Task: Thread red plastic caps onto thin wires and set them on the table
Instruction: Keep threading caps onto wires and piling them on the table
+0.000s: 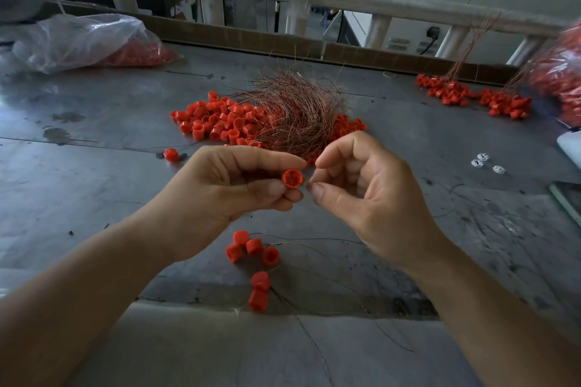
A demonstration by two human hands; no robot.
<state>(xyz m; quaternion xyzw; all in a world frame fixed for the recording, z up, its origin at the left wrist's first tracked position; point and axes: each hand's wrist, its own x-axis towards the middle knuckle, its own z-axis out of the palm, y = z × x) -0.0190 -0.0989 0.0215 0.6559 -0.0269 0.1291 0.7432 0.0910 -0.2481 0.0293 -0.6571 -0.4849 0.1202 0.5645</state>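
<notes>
Forearms (78,308) frame bottom; left hand (226,188) fingers pinch red cap (292,178) by its sides, above surface (94,185); right hand (371,198) fingers pinched tight, likely on wire too thin to see; cap light, rigid, slippery.

i watch through one head camera, worn high at the near edge of the table (94,122), facing forward and down. it sits close over the left hand (226,188) and right hand (371,198): close enough to show ribs inside the pinched red cap (293,178), barely the thin wire (308,187). the wide lens reaches the far railing (408,6).
</notes>
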